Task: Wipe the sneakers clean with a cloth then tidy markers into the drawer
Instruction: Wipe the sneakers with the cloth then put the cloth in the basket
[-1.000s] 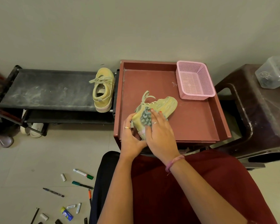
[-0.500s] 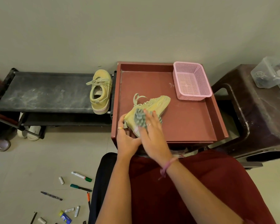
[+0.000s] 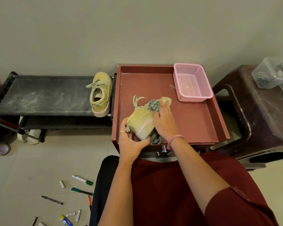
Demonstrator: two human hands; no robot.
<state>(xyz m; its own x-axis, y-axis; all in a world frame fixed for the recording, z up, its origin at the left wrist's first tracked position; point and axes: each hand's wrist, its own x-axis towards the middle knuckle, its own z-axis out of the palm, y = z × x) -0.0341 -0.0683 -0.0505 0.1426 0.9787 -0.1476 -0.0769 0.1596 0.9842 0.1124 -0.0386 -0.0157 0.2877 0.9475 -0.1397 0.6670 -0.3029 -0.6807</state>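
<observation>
Head view, looking down at a seated person's lap and forearms. In front of the knees stands a reddish-brown tabletop [image 3: 194, 121] with a raised rim, taken here as the landmark.

On the near left part of the tabletop lies a yellow sneaker [image 3: 141, 122], tipped on its side with its laces trailing toward the far edge. The left hand [image 3: 131, 141] cups the sneaker's heel end at the tabletop's near edge, fingers curled round it. The right hand [image 3: 164, 121] lies over the sneaker's toe half and presses a grey cloth [image 3: 153, 105] against it; the cloth bunches out beyond the fingertips and a tail of it hangs below the palm. Whether those fingers clamp the cloth or lie flat on it, I cannot tell.

A pink mesh basket [image 3: 192, 82] sits in the tabletop's far right corner. Below the near edge, a metal drawer handle [image 3: 164, 149] shows beside the right wrist.

Left of the tabletop, touching its side, is a dusty black shoe rack [image 3: 44, 95]; a second yellow sneaker [image 3: 101, 93] stands on the rack's top shelf at the end nearest the tabletop. On the floor, near left of the tabletop, markers [image 3: 82, 179] and loose caps lie scattered. Right of the tabletop stands a dark brown stool [image 3: 258, 115] carrying a clear plastic box [image 3: 271, 72].
</observation>
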